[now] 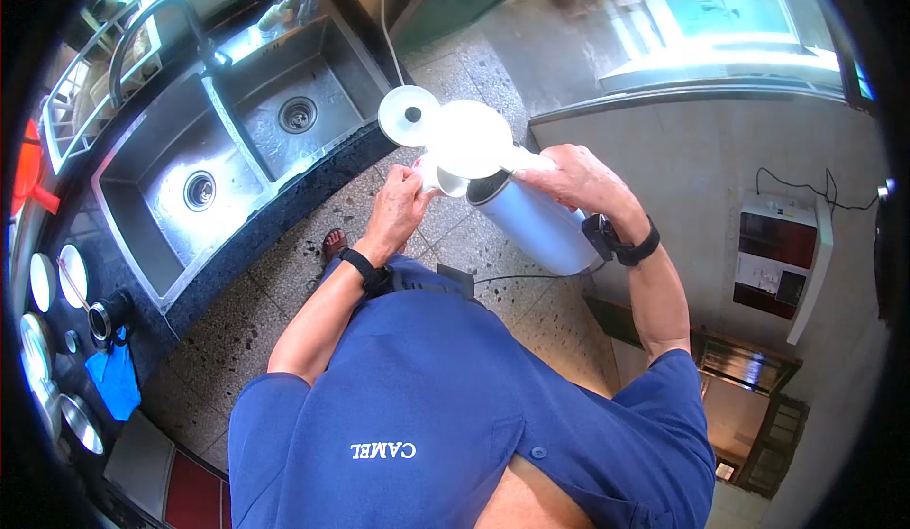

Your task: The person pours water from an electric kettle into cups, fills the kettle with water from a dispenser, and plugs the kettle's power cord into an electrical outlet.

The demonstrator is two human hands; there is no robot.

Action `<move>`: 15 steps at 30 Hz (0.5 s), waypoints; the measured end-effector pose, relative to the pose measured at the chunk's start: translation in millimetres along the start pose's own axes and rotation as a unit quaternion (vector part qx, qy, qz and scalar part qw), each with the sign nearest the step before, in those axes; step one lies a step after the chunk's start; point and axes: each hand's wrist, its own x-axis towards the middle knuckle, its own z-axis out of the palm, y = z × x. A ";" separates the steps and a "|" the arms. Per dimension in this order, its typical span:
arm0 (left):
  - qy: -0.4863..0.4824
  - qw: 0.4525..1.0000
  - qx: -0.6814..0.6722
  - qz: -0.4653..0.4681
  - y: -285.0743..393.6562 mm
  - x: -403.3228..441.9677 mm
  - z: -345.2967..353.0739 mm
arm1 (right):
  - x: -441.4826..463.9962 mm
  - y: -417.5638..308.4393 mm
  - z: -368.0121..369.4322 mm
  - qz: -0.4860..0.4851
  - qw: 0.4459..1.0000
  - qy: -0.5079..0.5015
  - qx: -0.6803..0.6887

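Note:
Close in front of my body, my right hand (pixel 580 186) is closed on the edge of a bright white round piece (pixel 469 138), so overexposed that its kind is lost. My left hand (pixel 396 209) has its fingers curled round a small white cup-like part (pixel 444 176) just below it. Next to these is a white disc with a black centre (pixel 393 123), and a pale cord (pixel 384 17) runs upward from its far side. Under my right hand stands a tall white cylinder with a dark top (pixel 540 221), tilted in this view. Whether the white pieces are joined cannot be made out.
On the left, a double steel sink (pixel 213 93) with a black faucet (pixel 118 60) is set in a dark counter. Lids, a black cup (pixel 106 316) and a blue cloth (pixel 116 377) lie beyond. A dark cable (pixel 540 276) crosses the speckled floor. A shelf unit (pixel 777 254) hangs on the right wall.

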 end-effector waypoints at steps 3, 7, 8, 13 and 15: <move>0.003 1.000 0.002 0.010 -2.4 -0.7 1.5 | 1.7 1.9 1.1 0.002 1.000 -0.006 -0.002; -0.013 1.000 -0.001 -0.002 -3.8 -1.7 2.7 | 3.6 4.2 4.9 0.006 1.000 -0.004 0.004; -0.013 1.000 -0.001 -0.002 -4.1 -2.8 3.9 | 3.1 4.9 6.0 0.006 1.000 -0.003 0.004; -0.014 1.000 -0.005 -0.005 -4.7 -4.4 5.9 | 4.4 4.7 7.2 0.005 1.000 -0.009 -0.005; -0.014 1.000 -0.004 -0.004 -4.8 -6.2 6.7 | 3.7 6.9 8.8 0.003 1.000 -0.009 -0.003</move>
